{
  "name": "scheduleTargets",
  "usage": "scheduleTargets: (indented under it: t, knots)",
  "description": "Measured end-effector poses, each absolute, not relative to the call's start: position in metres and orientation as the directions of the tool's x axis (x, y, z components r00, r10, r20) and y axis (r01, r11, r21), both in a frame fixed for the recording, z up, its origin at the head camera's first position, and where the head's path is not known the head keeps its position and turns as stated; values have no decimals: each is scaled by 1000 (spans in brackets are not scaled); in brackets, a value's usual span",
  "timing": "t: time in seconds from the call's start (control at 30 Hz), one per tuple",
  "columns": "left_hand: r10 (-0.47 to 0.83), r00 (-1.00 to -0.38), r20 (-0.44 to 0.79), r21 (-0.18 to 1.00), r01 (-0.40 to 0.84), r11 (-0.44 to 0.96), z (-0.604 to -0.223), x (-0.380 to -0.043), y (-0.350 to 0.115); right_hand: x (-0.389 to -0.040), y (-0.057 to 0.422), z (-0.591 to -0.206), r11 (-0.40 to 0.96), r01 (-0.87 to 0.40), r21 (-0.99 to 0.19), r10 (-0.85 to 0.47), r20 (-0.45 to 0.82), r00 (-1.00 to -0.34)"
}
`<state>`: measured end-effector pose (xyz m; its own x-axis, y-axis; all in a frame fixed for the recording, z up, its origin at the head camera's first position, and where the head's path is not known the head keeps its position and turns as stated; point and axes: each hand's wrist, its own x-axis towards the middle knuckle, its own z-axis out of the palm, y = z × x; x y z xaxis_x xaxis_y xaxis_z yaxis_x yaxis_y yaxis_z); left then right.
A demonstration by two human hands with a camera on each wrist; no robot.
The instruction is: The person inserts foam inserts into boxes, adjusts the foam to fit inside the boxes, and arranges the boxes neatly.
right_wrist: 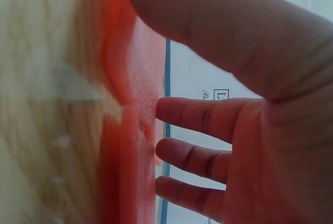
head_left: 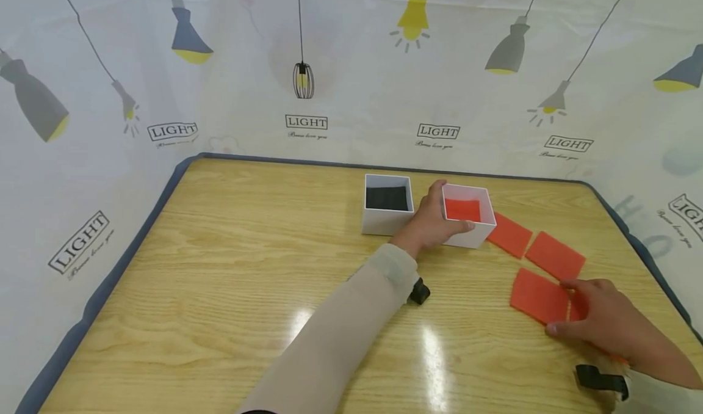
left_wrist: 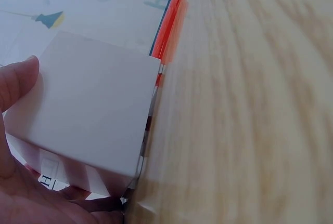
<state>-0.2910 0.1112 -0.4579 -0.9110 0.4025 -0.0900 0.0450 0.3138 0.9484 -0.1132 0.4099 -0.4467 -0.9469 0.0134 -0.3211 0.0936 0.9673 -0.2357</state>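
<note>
My left hand grips a small white open-topped box, thumb on its near side. Inside that box lies a flat red piece. In the left wrist view the thumb presses the white wall of the box and the fingers reach round another side. Over the red pieces at right is my right hand, partly covering one red rectangle. In the right wrist view its fingers extend to the surface of a red piece, with the thumb apart from them.
A second white box, holding black pieces, stands just left of the first. Other red rectangles lie flat on the wooden table. A printed curtain surrounds the table's back and sides.
</note>
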Motion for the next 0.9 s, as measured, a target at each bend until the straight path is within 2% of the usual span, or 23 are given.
scheduleTargets:
  t: [0.9]
  knots:
    - [404, -910, -93, 947, 44, 317, -457, -291, 111, -113, 408, -445, 970, 78, -232, 6, -296, -955]
